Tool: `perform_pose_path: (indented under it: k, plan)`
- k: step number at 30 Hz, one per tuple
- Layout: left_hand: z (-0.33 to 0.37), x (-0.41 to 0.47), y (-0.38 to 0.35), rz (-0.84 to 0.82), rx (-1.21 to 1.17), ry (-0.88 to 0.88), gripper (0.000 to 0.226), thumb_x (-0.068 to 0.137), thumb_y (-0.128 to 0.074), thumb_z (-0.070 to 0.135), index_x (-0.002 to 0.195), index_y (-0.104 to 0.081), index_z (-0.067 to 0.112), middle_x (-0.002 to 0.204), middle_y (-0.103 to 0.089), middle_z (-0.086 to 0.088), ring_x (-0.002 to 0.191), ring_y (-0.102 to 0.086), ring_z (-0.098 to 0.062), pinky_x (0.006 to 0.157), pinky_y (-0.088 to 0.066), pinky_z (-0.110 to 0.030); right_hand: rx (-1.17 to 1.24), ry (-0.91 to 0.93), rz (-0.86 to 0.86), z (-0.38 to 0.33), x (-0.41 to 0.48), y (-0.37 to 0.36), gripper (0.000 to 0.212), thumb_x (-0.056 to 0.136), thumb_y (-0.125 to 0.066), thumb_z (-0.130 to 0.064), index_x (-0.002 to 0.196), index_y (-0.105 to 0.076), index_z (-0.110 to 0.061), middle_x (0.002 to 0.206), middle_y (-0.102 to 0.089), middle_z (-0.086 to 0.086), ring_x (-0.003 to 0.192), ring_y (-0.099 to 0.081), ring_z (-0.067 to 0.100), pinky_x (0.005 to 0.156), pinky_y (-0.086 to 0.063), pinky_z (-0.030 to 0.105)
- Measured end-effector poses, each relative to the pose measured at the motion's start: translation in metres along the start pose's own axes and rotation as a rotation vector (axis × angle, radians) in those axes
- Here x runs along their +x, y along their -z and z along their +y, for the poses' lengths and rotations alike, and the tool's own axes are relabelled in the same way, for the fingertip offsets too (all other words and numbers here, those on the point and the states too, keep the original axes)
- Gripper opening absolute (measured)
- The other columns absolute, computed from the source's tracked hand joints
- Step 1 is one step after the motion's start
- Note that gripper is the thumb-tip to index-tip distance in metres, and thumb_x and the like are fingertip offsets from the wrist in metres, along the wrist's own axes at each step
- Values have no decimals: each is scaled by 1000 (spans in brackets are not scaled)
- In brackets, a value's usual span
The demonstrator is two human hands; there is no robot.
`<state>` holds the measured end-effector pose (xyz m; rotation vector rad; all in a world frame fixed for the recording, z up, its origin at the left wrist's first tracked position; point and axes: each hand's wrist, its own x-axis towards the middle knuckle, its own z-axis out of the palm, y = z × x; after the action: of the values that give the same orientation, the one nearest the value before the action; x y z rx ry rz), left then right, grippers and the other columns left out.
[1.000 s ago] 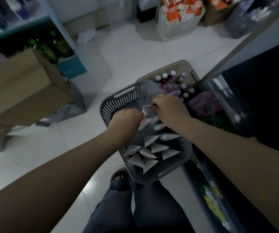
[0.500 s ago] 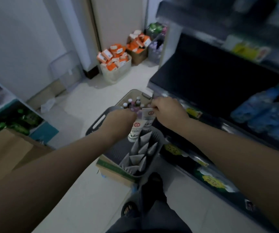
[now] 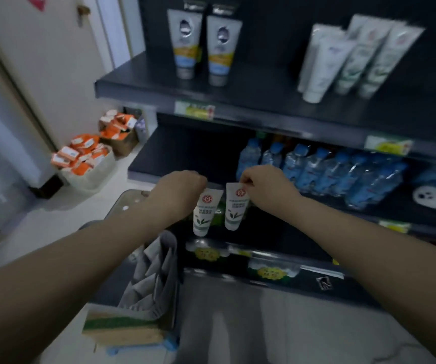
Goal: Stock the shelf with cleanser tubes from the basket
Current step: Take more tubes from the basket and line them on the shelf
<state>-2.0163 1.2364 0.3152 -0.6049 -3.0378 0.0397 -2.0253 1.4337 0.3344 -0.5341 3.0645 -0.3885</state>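
Note:
Each hand holds one white cleanser tube by its crimped end, cap hanging down, in front of the dark shelf unit. My left hand (image 3: 178,187) pinches the left tube (image 3: 205,214). My right hand (image 3: 264,183) pinches the right tube (image 3: 235,210). Both tubes bear a red round logo and a green leaf print. Below my left forearm stands the grey basket (image 3: 171,248), with several more tubes (image 3: 148,282) upright inside. The upper shelf (image 3: 264,101) carries two grey-and-yellow tubes (image 3: 203,46) and several white tubes (image 3: 353,56).
Blue-capped water bottles (image 3: 324,169) fill the middle shelf behind my right hand. A cardboard box (image 3: 122,327) sits under the basket. Tubs of orange packets (image 3: 85,156) stand on the white floor at the left, near a pale door (image 3: 41,61).
Both hands lifted a tube each out of the basket and rose toward the shelves. The view swung up from the basket and floor to the shelf unit.

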Motion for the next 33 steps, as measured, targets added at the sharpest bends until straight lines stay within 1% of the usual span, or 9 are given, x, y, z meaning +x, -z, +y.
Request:
perform_pose_path:
  k: [2,7,9,11,13,17,22,29,33]
  plan:
    - [27,15,12,34,25,-31,17,94,-49,12,104,-62,14,105,-62,-4,91,-61,-23,66,-40,-30,-3,-37,26,26,-14,17,21,92,-47,-9,95,-68,-10,100,-69,7,89,-62,23,78,-53,37]
    - [93,45,48,136,-6,-77,16,95,-47,10,99,-61,14,93,-61,-2,80,-58,-21,69,-51,-36,28,-96,99,87,-49,64,21,92,-48,-9,97,-68,-10,101,-69,7,92,-62,23,75,-51,33]
    - [120,57,63,148,-13,-87,15,95,-48,9,98,-61,14,92,-61,-3,78,-58,-21,69,-51,-37,34,-113,100,109,-61,85,22,93,-47,-9,99,-68,-11,104,-68,6,93,-62,23,79,-54,37]
    - [144,71,74,163,-1,-96,13,94,-51,10,99,-62,16,95,-62,-2,80,-59,-20,70,-52,-37,47,-121,97,131,-71,105,22,94,-47,-10,100,-68,-11,106,-67,6,94,-61,23,82,-54,41]
    - [167,83,85,193,13,-105,13,94,-52,11,99,-62,17,97,-63,-1,82,-60,-20,70,-53,-36,40,-118,105,151,-80,125,22,95,-46,-10,101,-68,-11,107,-66,6,94,-60,22,83,-54,40]
    - [207,105,107,225,40,-108,17,97,-46,13,99,-63,14,98,-66,-3,84,-61,-21,68,-48,-33,4,-105,159,185,-95,160,22,96,-47,-10,102,-68,-10,107,-67,7,92,-61,23,81,-55,40]
    - [240,129,138,271,40,-87,17,98,-44,15,101,-61,18,103,-63,-3,88,-61,-25,74,-52,-39,11,-81,222,218,-104,196,21,95,-47,-12,99,-68,-12,105,-67,4,90,-61,20,73,-52,31]
    - [258,166,191,406,57,-136,20,95,-45,13,97,-65,13,94,-67,-6,82,-61,-25,69,-51,-38,81,-67,303,248,-92,234,17,92,-52,-11,94,-69,-11,105,-66,4,89,-61,17,71,-50,28]
    - [256,194,213,434,21,-138,22,96,-42,14,99,-65,13,100,-66,-7,86,-59,-25,67,-42,-32,90,-55,353,259,-73,257,15,90,-55,-12,94,-70,-9,104,-64,3,89,-60,16,72,-50,26]
